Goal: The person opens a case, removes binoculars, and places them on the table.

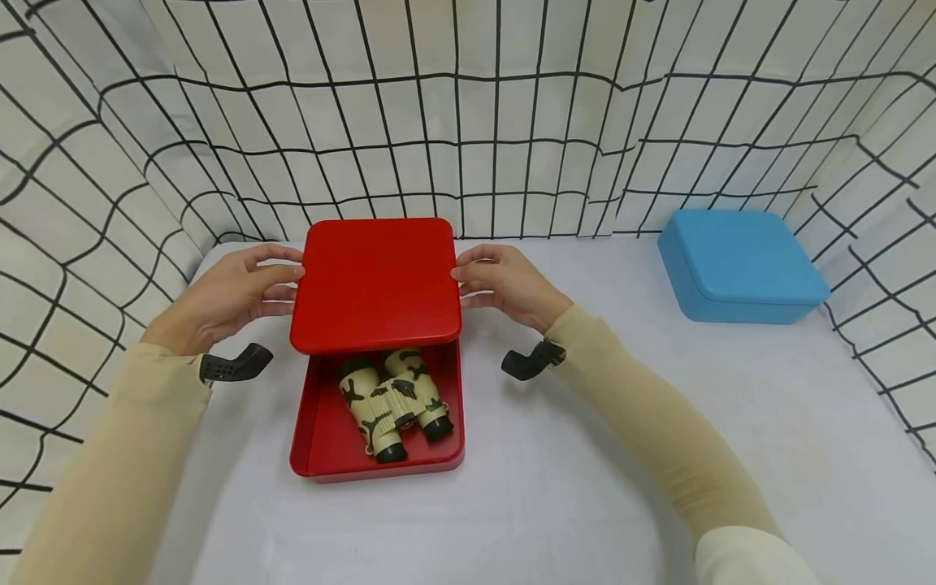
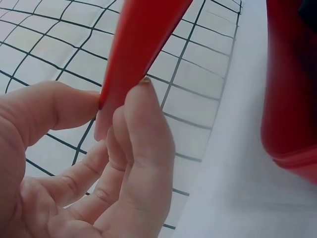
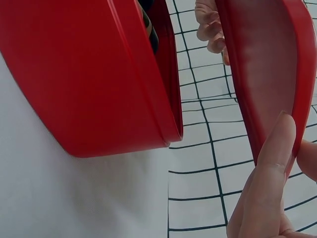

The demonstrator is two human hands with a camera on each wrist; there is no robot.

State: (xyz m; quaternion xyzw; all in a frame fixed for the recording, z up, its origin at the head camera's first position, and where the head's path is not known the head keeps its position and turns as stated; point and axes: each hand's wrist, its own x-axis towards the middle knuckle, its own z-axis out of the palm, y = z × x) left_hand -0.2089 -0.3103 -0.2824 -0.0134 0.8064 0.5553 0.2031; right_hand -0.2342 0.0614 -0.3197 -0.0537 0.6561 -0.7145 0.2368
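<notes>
A red lid (image 1: 376,284) is held between both hands, raised above the rear part of a red box (image 1: 322,422). My left hand (image 1: 244,288) pinches its left edge, thumb on the top face and fingers beneath, as the left wrist view shows. On the opposite edge my right hand (image 1: 508,284) pinches it the same way, a fingertip against the lid's underside (image 3: 267,59) in the right wrist view. Inside the box lie camouflage-patterned binoculars (image 1: 395,402) with black ends, their far end partly hidden behind the lid.
A blue lidded box (image 1: 746,260) stands at the back right of the white table (image 1: 585,487). Black wire grid (image 1: 497,154) panels rise along the back and both sides. Each wrist wears a black band with a camera mount (image 1: 237,363).
</notes>
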